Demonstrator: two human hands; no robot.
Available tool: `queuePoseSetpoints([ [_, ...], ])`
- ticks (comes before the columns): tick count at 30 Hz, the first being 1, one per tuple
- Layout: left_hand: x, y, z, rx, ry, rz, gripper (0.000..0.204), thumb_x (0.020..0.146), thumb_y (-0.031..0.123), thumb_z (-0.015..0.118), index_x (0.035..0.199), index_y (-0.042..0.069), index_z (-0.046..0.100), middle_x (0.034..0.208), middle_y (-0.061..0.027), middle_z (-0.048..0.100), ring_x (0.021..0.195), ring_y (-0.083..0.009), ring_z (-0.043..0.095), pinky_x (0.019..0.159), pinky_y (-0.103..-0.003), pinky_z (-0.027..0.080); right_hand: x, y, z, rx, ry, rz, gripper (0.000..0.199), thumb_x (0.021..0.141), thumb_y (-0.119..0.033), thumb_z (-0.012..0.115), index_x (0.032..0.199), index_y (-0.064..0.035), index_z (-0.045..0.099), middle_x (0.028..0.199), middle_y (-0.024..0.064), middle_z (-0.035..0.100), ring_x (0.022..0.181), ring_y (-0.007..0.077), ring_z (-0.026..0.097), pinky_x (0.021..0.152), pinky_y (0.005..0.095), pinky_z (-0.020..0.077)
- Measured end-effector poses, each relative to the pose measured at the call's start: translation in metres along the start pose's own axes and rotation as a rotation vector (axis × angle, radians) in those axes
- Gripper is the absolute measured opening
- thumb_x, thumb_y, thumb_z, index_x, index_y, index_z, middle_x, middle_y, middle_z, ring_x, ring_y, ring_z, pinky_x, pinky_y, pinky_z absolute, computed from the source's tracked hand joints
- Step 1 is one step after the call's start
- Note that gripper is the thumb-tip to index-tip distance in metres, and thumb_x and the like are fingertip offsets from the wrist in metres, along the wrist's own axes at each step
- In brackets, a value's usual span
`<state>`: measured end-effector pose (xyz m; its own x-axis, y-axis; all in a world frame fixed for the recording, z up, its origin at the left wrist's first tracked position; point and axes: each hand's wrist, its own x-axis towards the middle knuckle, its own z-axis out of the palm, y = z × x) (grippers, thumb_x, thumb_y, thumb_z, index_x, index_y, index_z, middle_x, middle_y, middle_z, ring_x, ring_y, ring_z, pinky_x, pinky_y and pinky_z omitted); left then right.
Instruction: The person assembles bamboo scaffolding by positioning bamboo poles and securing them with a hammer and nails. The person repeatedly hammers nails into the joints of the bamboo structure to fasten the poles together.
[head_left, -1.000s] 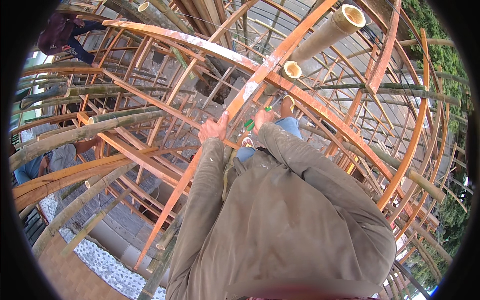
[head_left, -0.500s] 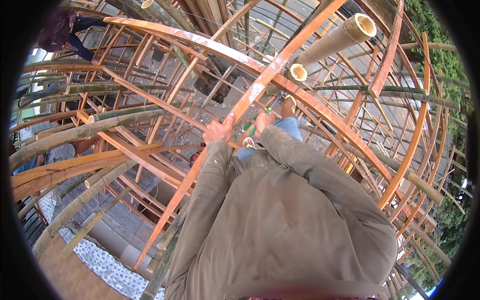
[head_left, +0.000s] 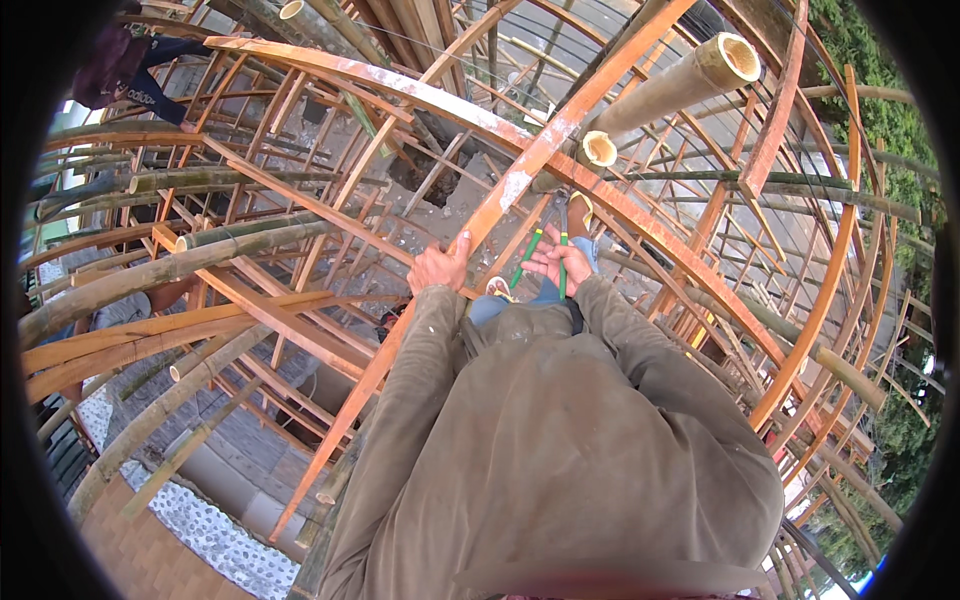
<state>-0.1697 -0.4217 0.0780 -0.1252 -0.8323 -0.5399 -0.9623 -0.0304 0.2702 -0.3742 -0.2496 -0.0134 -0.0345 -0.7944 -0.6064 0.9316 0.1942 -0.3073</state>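
My left hand (head_left: 438, 266) is closed around a long reddish wooden beam (head_left: 545, 145), which runs diagonally from lower left to upper right. To its right, my right hand (head_left: 568, 264) holds a pair of green-handled pliers (head_left: 521, 258). The two handles are spread apart, and the jaws point away from me, close to my foot; their exact shape is small and hard to make out. Beyond my hands, a second curved wooden beam (head_left: 460, 108) with whitish patches crosses the one I hold.
A lattice of wooden strips and bamboo poles surrounds me, with gaps down to the ground. A thick cut bamboo pole (head_left: 665, 95) juts out at upper right. My sandalled foot (head_left: 580, 212) is beyond my right hand. Another person (head_left: 150, 75) is at upper left.
My right hand has moved right and slightly toward me and turned, and the pliers' handles now show spread apart. My left hand stays on the beam.
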Motion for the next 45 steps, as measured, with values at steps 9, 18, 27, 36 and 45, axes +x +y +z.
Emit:
queuePoseSetpoints([
  [9,0.000,0.000,0.003,0.050,0.053,0.032,0.083,0.085,0.076,0.051,0.102,-0.002,0.074,0.102,-0.0310,0.070,0.104,-0.0458,0.067,0.093,-0.053,0.050,-0.002,-0.003,-0.018,0.024,-0.083,-0.062,0.097,0.079,0.004,0.048,0.163,-0.0130,0.001,0.160,0.0236,0.026,0.143,0.0462,0.037,0.116,0.0603,0.0366],
  [18,-0.005,-0.003,0.001,-0.007,0.023,0.010,0.084,0.085,0.077,0.050,0.105,-0.001,0.075,0.103,-0.0287,0.072,0.105,-0.0434,0.068,0.095,-0.051,0.050,0.007,-0.001,-0.023,0.041,0.016,-0.075,0.094,0.077,0.003,0.051,0.161,-0.0154,0.013,0.154,0.0243,0.038,0.140,0.0479,0.041,0.115,0.0608,0.0374],
  [27,-0.011,-0.010,-0.002,-0.065,0.046,0.062,0.090,0.086,0.079,0.047,0.103,-0.006,0.073,0.096,-0.0314,0.071,0.101,-0.0430,0.069,0.092,-0.051,0.051,0.043,0.017,-0.040,-0.001,0.150,-0.032,0.052,0.087,-0.006,0.050,0.139,-0.0101,0.048,0.132,0.0062,0.057,0.119,0.0247,0.058,0.090,0.0386,0.0477],
  [36,-0.007,-0.006,0.001,-0.026,0.015,0.013,0.087,0.085,0.078,0.049,0.102,-0.004,0.074,0.101,-0.0295,0.071,0.105,-0.0433,0.068,0.094,-0.051,0.050,0.038,0.017,-0.052,0.009,-0.025,0.013,0.046,0.089,-0.002,0.052,0.134,-0.0096,0.048,0.125,0.0134,0.059,0.122,0.0333,0.059,0.103,0.0554,0.0450],
  [45,0.001,0.000,0.009,0.063,0.070,-0.007,0.076,0.084,0.075,0.052,0.100,0.004,0.076,0.097,-0.0266,0.072,0.101,-0.0433,0.068,0.090,-0.052,0.051,0.055,0.047,-0.070,-1.177,0.852,-0.392,0.050,0.085,-0.006,0.059,0.133,0.0016,0.047,0.110,0.0242,0.063,0.103,0.0437,0.062,0.092,0.0499,0.0495],
])
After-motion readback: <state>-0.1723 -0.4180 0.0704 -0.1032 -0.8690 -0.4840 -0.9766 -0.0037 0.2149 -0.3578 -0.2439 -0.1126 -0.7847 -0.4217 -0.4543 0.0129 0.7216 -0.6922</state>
